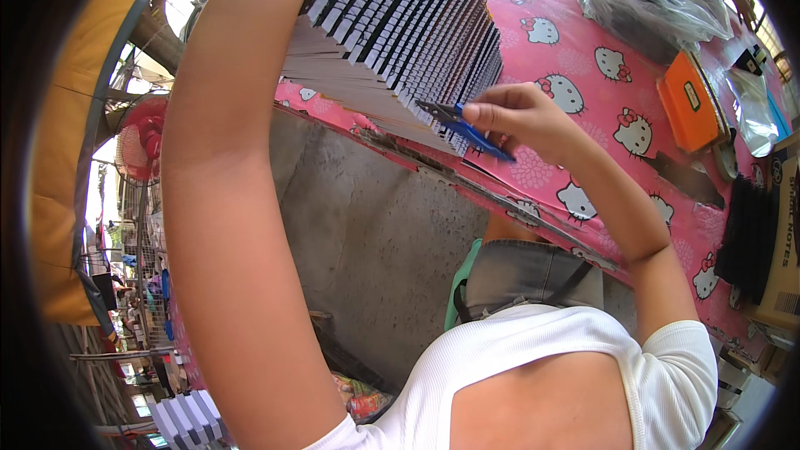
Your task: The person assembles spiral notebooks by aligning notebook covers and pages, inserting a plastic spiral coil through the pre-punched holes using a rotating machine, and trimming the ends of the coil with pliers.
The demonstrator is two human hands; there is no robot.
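Fingers of your right hand (512, 117) pinch blue-handled pliers (467, 127) against the fanned stack of booklets (400, 25) on the pink cartoon tablecloth (583, 58). Your left hand is hidden behind the stack, so I cannot tell its grip. Paper looks floppy; hold near the bound edge. Orange box (690, 102) lies right.

floor: grey concrete (375, 233) | table: pink cartoon-cat cloth (600, 100) | light: bright daylight
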